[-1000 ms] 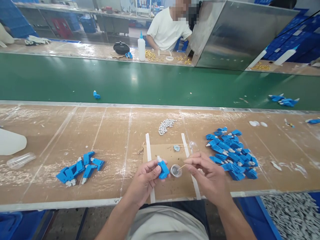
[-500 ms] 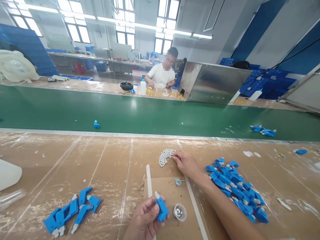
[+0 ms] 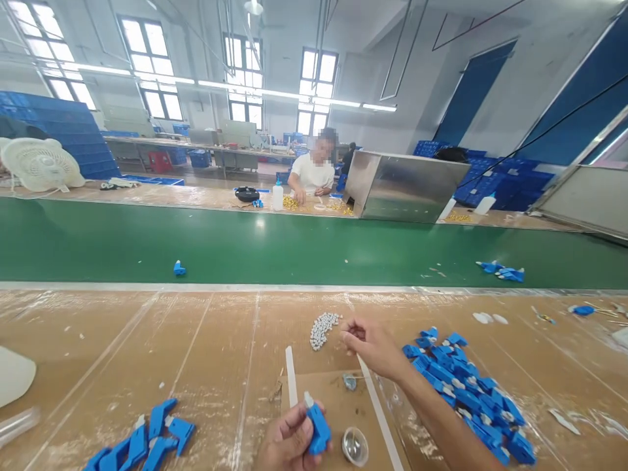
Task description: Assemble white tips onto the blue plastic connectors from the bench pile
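Note:
My left hand [image 3: 293, 439] is closed around a blue plastic piece with a whitish tip [image 3: 318, 428], tip pointing up. Beyond it, my right hand [image 3: 366, 340] has its fingers curled together just right of a curved pile of small light-grey pieces [image 3: 322, 330]. Whatever those fingertips pinch, if anything, is too small to make out. Below the right hand, a small clear cup [image 3: 354, 447] and a bluish lump [image 3: 348, 381] sit on a cardboard sheet [image 3: 318, 386] between white strips.
A heap of blue pieces [image 3: 461, 386] lies under and beside my right forearm; another group [image 3: 147, 438] is at lower left. A green belt [image 3: 294, 252] crosses beyond the table, carrying a few blue pieces [image 3: 500, 270]. Across it, a person [image 3: 314, 173] works beside a metal box [image 3: 409, 186].
The camera has tilted up, so the table sits lower in view. My right hand has drawn slightly right, off the grey pile's edge. My left hand keeps its hold on the blue piece.

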Demonstrator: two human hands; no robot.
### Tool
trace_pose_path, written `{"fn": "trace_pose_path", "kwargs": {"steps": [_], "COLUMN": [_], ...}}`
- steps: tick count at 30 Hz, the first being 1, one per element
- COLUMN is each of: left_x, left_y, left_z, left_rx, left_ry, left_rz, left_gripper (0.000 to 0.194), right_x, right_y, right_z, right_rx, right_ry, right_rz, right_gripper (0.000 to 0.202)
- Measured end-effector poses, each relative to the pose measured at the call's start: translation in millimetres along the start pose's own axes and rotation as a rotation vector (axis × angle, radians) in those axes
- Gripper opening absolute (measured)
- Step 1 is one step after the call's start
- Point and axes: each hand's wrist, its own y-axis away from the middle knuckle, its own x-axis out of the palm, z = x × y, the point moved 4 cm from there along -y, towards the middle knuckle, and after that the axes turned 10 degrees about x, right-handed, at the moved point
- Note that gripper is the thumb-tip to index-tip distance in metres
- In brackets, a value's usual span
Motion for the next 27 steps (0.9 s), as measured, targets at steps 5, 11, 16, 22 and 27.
{"fn": "trace_pose_path", "kwargs": {"steps": [5,11,16,22,27], "left_x": [46.4,59.4,67.3,74.8,72.6], "left_y": [15,24,33,39,40], "left_z": [-21,-15,-18,-22,-19], "left_rx": [0.141,0.186,0.226,0.245,0.244], "left_ry": [-0.087,-0.272,-0.400,-0.444,-0.444], "left_rz": [0.110,0.213,0.266,0.296,0.310], "left_gripper": [0.029,0.027,0.031,0.028,0.025], "right_x": [4,14,13,18,22], "right_y": [77,128,136,141,143], "right_z": [13,18,14,13,16], "right_rx": [0.100,0.200,0.184,0.140,0.130], "right_ry": [-0.318,-0.629,-0.665,-0.700,-0.713], "right_rz": [0.101,0.130,0.085,0.106,0.110], "right_gripper": [0.030,0.021,0.017,0.015,0.017]}}
